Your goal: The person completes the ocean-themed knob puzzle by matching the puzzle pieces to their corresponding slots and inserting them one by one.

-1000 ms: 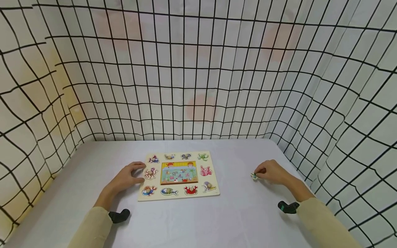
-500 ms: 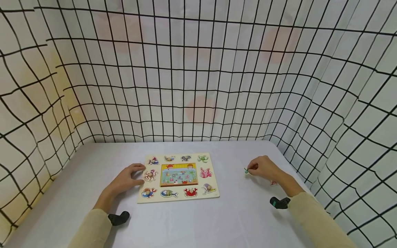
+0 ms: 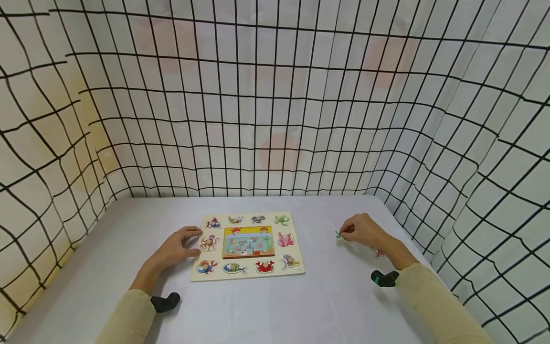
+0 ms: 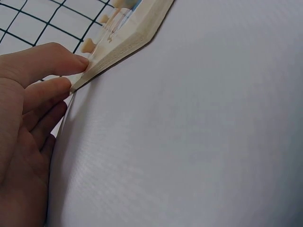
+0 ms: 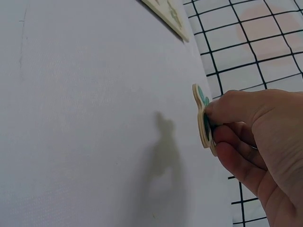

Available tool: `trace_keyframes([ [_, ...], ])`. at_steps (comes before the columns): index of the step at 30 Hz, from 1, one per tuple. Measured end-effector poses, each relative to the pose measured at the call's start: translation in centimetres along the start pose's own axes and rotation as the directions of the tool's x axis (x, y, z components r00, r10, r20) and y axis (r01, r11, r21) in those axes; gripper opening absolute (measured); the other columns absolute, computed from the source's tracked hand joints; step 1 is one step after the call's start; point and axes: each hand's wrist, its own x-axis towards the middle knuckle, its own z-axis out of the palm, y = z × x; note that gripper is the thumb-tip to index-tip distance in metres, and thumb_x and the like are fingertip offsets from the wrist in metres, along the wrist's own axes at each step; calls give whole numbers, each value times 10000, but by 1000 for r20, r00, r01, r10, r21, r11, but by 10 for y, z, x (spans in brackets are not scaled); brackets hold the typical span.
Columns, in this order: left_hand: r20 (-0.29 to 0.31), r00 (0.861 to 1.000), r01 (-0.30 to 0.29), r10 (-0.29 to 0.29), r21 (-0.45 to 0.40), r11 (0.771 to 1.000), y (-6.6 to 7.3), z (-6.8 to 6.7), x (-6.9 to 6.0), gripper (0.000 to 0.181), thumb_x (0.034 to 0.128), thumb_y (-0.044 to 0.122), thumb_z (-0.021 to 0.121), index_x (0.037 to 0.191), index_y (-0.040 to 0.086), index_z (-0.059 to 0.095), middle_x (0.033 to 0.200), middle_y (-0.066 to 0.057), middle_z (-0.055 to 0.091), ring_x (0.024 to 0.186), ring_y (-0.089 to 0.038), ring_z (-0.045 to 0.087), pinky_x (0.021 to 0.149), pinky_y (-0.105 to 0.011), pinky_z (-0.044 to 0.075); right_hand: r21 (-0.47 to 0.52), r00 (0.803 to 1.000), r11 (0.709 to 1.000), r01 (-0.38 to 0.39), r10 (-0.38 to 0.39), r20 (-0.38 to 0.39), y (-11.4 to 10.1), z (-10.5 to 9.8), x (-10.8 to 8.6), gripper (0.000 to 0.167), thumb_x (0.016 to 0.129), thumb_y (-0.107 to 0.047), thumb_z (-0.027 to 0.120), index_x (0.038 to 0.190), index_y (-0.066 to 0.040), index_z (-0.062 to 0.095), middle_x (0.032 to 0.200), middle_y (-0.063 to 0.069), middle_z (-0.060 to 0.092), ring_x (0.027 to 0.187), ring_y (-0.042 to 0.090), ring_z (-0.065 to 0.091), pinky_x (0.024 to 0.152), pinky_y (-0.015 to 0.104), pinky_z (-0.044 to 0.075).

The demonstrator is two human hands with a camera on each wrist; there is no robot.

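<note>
A wooden peg puzzle board (image 3: 219,276) with sea-animal pieces round a fish-tank picture lies left of centre on the table. My left hand (image 3: 174,246) rests at its left edge; in the left wrist view, the thumb and a finger touch the rim of the board (image 4: 118,53). Out to the right, my right hand (image 3: 365,230) pinches a small green wooden puzzle piece (image 5: 202,118). That piece is held on edge above the tabletop, casting a shadow, and the fingers hide part of it.
A pink puzzle piece (image 3: 378,252) lies on the white tabletop (image 3: 318,306), partly covered by my right forearm. White cloth walls with a black grid (image 3: 275,110) rise behind the table and on both sides. Each wrist wears a black camera (image 3: 384,278).
My right hand has moved left and slightly away from me with the green puzzle piece, uncovering the pink piece. My left hand and the board stay in place.
</note>
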Motion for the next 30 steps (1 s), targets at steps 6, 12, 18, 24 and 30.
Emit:
trace_keyframes([
  [6, -1, 1000, 4, -4, 4, 1000, 1, 0, 0, 646, 845, 193, 807, 1410, -33, 590, 1529, -239, 448, 1467, -502, 284, 1176, -686, 196, 1, 1000, 1000, 13, -13, 9, -4, -1, 4, 83, 910, -126, 779, 919, -48, 806, 830, -78, 716, 767, 118, 635, 660, 277, 564],
  [12, -2, 1000, 7, -7, 2, 1000, 3, 0, -1, 641, 846, 186, 808, 1407, -37, 591, 1528, -242, 449, 1466, -504, 285, 1177, -684, 197, 2, 1000, 1000, 20, -20, 13, -7, 0, 8, 65, 911, -117, 778, 910, -58, 805, 832, -80, 716, 770, 111, 637, 660, 274, 564],
  [18, -1, 1000, 11, -11, 4, 1000, 2, 0, -3, 629, 847, 183, 811, 1398, -35, 599, 1520, -238, 458, 1464, -503, 288, 1174, -686, 201, -3, 999, 999, 43, -43, 4, -10, 3, 13, 52, 906, -109, 777, 902, -69, 810, 828, -86, 716, 765, 108, 631, 665, 279, 565],
  [24, -7, 1000, 2, -2, 1, 1000, 0, 0, -2, 630, 850, 182, 813, 1400, -37, 596, 1518, -235, 462, 1464, -501, 292, 1177, -679, 203, -22, 998, 998, 65, -65, 4, -15, 7, 23, 66, 909, -126, 778, 902, -69, 811, 829, -91, 714, 766, 103, 630, 675, 285, 563],
  [30, -7, 1000, 11, -11, 5, 1000, 1, 0, -2, 627, 846, 179, 814, 1398, -29, 601, 1516, -231, 465, 1462, -498, 299, 1176, -679, 207, -24, 998, 998, 59, -59, 15, -22, 11, 29, 64, 902, -115, 779, 910, -60, 810, 829, -87, 714, 774, 109, 633, 685, 290, 563],
])
